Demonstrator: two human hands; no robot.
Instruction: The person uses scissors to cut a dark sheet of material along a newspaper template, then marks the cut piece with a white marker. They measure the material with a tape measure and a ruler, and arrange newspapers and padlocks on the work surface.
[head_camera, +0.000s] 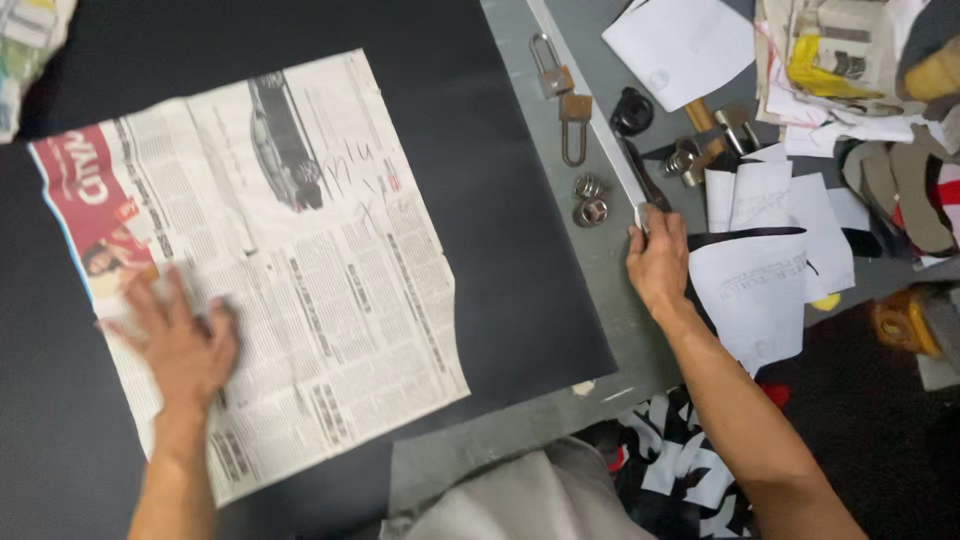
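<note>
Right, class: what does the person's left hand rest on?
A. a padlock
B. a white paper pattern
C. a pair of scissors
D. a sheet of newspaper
D: the left hand lies flat on the newspaper spread over the black sheet, while the right hand is off by the long white strip on the grey table.

surface: grey worktable (610, 290), bare strip between the two hands
black sheet (500, 200): covers table left of right hand (657, 265)
newspaper (290, 260): flat on black sheet, under left hand (180, 340)
padlocks (560, 95): two, above right hand
metal nuts (590, 200): just left of right hand
white paper pieces (770, 260): just right of right hand
hammer (705, 135): up-right of right hand
</note>
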